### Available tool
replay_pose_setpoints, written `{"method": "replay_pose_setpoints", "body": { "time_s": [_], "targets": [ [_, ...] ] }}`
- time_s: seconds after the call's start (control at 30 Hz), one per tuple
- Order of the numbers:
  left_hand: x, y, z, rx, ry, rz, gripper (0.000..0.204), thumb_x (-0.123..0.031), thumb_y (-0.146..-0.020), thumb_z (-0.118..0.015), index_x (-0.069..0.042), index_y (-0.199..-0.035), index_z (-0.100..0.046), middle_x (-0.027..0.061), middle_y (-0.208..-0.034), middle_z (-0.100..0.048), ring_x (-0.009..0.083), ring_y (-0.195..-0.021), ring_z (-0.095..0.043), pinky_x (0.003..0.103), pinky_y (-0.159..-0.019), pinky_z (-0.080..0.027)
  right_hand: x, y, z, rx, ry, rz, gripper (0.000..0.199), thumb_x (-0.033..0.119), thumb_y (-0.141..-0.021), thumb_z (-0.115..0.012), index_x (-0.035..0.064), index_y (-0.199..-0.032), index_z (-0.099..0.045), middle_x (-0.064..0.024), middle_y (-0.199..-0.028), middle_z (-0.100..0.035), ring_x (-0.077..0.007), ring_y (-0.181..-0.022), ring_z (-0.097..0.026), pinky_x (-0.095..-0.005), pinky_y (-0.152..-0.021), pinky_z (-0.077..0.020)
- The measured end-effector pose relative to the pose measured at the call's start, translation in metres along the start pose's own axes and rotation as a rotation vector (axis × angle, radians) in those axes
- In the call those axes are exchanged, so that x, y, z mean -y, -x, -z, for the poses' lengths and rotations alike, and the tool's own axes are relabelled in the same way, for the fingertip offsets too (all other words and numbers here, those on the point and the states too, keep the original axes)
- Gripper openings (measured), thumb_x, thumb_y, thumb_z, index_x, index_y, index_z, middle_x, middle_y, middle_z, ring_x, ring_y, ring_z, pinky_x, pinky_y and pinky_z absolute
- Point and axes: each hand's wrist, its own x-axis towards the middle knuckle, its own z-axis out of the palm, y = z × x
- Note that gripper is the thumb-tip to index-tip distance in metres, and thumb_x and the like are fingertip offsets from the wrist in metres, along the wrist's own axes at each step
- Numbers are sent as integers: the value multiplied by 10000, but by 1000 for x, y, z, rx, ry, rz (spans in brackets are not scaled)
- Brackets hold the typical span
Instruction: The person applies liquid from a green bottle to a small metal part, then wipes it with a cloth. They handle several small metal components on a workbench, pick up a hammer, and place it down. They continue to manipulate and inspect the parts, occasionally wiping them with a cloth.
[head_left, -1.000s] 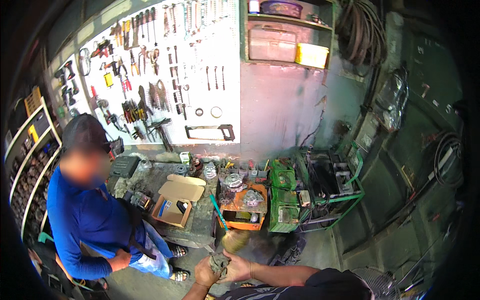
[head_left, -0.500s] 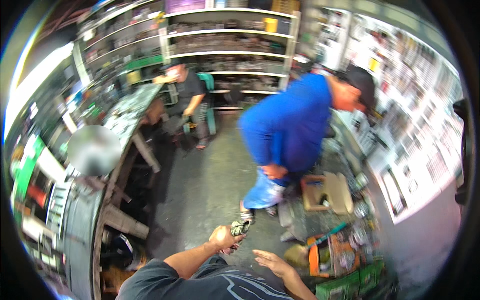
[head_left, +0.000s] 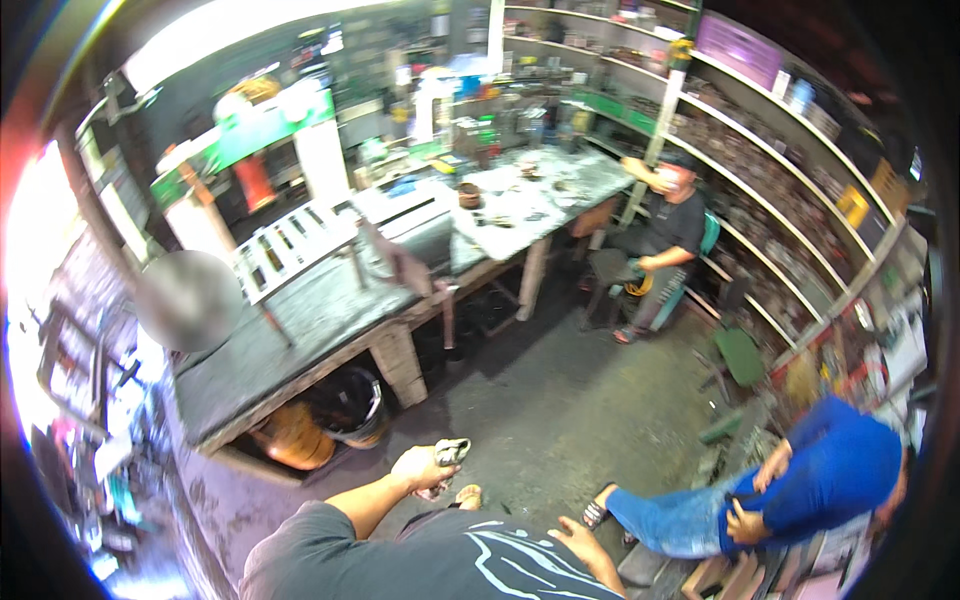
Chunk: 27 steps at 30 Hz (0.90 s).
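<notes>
My left hand (head_left: 414,468) is closed around a crumpled, dark-and-pale patterned cloth (head_left: 452,452), held out in front of my body above the floor. Part of the bundle bulges over the top of the fist, and a bit shows below it. Lower right, my right hand (head_left: 580,543) hangs beside my dark shirt with its fingers apart and nothing in it. The nearest thing to that hand is the striped sandal of a person in blue (head_left: 840,470), who bends over at the right.
A long workbench (head_left: 300,372) runs along the left, bearing a pale slatted frame (head_left: 295,245) and loose parts. Beneath it stand a black bucket (head_left: 352,405) and an orange container (head_left: 295,437). A seated person (head_left: 668,225) is near packed shelves (head_left: 770,165) at the back.
My view has swung left, so the workbench now fills more of it and the person in blue sits lower right. The cloth stays in my left hand; my right hand stays free.
</notes>
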Motion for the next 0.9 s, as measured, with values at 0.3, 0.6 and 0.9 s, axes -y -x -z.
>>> {"method": "replay_pose_setpoints", "body": {
  "time_s": [0.3,0.6,0.9],
  "targets": [
    [89,27,49,-351,157,285,577,-615,-973,-703,-162,-1330,-716,201,-1118,-812,424,-1055,-776,511,-958,-608,204,-145,37,100,244,229,842,383,-938,-852,17,-1621,-523,-257,-1508,-661,-342,-1276,-723,-450,-1056,-589],
    [125,58,-7,-351,166,541,611,-633,-917,-735,-98,-1205,-794,251,-1119,-802,428,-1109,-765,515,-987,-600,212,-218,38,274,500,310,868,528,-962,-776,12,-1613,-524,-265,-1661,-511,-398,-1568,-461,-477,-1294,-382],
    [188,3,-18,-137,-60,745,773,-626,-790,-932,20,-1197,-810,240,-1094,-819,359,-921,-812,444,-804,-642,42,-233,105,38,474,-149,910,575,-989,-739,-22,-1630,-492,-282,-1671,-494,-395,-1562,-485,-466,-1296,-384]
  ]
}}
